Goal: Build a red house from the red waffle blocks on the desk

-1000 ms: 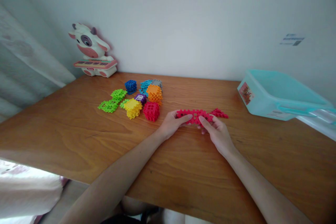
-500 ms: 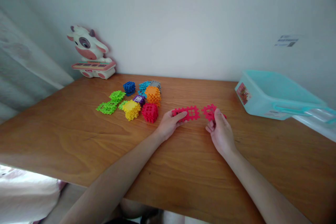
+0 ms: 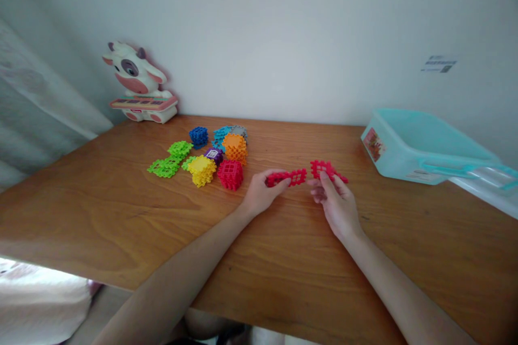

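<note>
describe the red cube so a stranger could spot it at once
On the wooden table, find the cluster of bright blocks near the cow toy. The red cube sits at its near right corner beside the yellow cube; the flat red pieces are held by the left hand and right hand.

Wall label (image 3: 439,63) unreadable, teal bin (image 3: 408,148) cropped right, red piece (image 3: 319,167) half behind right fingers (image 3: 326,181)

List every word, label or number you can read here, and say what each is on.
Nothing reads clearly.
Wall sticker: dark print, too blurred.
Label on the turquoise bin: reddish, too small.
White patch on the purple block: illegible.
Red tile strip in the left hand, red tile piece in the right hand: no print.
</note>
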Demonstrator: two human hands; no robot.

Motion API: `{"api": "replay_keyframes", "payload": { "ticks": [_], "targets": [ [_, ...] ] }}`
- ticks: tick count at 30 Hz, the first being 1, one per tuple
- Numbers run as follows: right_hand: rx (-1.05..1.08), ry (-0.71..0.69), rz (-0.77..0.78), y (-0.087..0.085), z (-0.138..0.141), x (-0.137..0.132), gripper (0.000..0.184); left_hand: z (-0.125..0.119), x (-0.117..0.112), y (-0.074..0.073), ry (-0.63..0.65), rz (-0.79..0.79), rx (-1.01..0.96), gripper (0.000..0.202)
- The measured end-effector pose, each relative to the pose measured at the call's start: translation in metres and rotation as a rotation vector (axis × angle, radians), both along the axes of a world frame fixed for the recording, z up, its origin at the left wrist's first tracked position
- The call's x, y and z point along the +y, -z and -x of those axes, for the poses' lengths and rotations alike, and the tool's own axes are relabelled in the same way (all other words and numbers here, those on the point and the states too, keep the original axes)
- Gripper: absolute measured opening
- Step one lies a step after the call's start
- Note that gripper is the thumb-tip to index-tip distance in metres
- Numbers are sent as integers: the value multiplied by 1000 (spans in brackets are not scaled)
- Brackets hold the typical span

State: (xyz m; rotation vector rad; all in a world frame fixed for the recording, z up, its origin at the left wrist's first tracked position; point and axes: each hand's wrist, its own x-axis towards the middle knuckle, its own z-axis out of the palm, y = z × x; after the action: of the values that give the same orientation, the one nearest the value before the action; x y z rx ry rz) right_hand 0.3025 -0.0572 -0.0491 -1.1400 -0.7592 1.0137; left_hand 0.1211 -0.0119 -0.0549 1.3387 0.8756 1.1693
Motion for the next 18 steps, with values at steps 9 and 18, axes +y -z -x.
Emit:
{"api": "replay_keyframes", "payload": {
  "ticks": [9, 18],
  "targets": [
    [-17, -135, 50, 5, -1, 1, 38, 6, -7, 9, 22, -769, 379, 21],
    [-364, -155, 19, 8, 3, -3, 45, 5, -1, 15, 153, -699, 507, 30]
  ]
}}
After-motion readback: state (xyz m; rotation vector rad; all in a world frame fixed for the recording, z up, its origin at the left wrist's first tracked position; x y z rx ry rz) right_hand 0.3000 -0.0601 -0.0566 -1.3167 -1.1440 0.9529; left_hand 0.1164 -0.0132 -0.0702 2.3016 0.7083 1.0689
